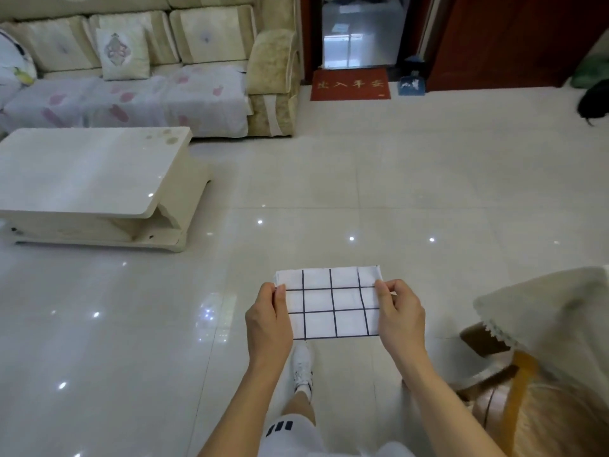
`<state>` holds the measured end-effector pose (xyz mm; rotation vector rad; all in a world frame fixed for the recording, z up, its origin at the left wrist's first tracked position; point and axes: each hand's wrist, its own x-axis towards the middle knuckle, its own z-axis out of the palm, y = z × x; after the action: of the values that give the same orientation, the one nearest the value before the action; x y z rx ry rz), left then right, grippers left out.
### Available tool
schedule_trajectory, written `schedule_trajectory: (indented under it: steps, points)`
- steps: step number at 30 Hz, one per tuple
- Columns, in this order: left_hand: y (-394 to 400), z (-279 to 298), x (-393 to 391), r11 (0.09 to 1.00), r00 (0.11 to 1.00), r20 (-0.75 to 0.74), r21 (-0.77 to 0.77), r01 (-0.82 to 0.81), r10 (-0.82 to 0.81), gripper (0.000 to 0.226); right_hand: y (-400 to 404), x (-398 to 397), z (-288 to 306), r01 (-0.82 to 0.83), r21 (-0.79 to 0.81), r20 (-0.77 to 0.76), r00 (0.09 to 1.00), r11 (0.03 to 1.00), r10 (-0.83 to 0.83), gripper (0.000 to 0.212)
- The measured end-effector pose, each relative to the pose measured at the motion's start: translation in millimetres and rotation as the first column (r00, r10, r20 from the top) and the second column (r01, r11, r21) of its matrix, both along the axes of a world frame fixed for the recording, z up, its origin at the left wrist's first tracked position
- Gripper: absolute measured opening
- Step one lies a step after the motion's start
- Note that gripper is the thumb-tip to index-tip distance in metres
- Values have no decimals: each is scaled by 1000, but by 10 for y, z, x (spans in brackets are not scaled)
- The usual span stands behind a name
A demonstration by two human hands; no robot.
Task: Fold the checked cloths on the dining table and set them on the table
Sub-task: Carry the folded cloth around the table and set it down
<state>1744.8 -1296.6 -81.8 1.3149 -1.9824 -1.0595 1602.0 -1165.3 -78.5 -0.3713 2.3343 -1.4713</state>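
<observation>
Left hand (268, 319), right hand (400, 313) pinch folded checked cloth (331, 305) edges, midair.

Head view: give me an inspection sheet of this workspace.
Surface: dining table only partly in view at right, under a pale fringed cover.
Job's things: one checked cloth, folded small, held in the air over the floor.
Clutter: nothing seen.
Grippers: left hand and right hand pinch the cloth's side edges.
Cables: nothing seen.
Surroundings: glossy tiled floor, coffee table, sofa, red doormat, wooden chair.
</observation>
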Motion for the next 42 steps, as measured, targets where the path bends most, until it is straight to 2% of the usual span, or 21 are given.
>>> schedule_trajectory:
  steps: [11, 19, 29, 42]
  points:
    - [-1544, 149, -1184, 981, 981, -43, 36, 189, -188, 37, -1298, -879, 170, 203, -4, -42, 978, 979, -203, 26]
    - [-1789, 172, -1997, 938, 942, -55, 81, 336, -332, 40, -1374, -1401, 178, 337, 21, -78, 939, 941, -335, 22]
    - [-1563, 82, -3419, 872, 874, -25, 64, 486, -485, 37, -1021, -2523, -2, 484, -20, -57, 873, 875, -484, 21]
    - [-311, 135, -5823, 734, 737, 0, 93, 673, -676, 37, 297, -4453, 101, 704, -34, -68, 707, 709, -704, 22]
